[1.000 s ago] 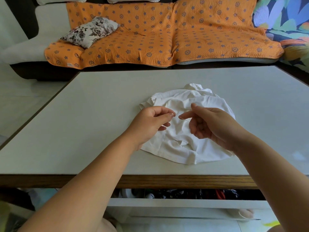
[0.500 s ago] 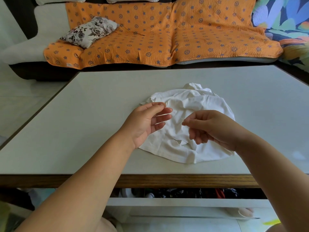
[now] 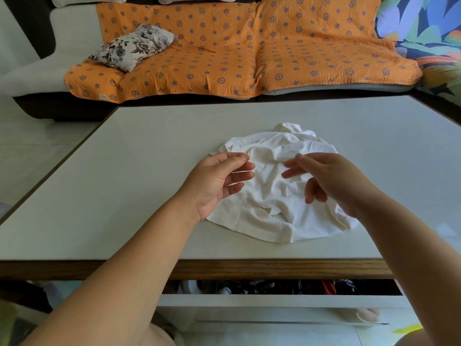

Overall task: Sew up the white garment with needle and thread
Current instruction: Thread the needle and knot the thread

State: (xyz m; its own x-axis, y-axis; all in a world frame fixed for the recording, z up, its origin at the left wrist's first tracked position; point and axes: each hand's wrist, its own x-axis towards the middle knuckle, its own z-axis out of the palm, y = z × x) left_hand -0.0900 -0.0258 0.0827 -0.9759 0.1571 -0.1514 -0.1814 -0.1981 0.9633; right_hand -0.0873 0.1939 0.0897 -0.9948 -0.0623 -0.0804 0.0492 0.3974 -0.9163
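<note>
Limp and light under both hands, the white garment (image 3: 274,196) looked best pinched beside its gap between the wrists; the right hand (image 3: 331,178) hung slack and empty, and whether the left hand (image 3: 217,183) pinched anything I could not tell.

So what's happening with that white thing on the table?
A person is working on a crumpled white garment that lies on the table, and both hands are held over it. The left hand has its thumb and first finger pressed together, as if pinching thread or a needle, but that is too thin to make out. The right hand has its fingers spread loosely and seems to hold nothing. No stitches show.
</note>
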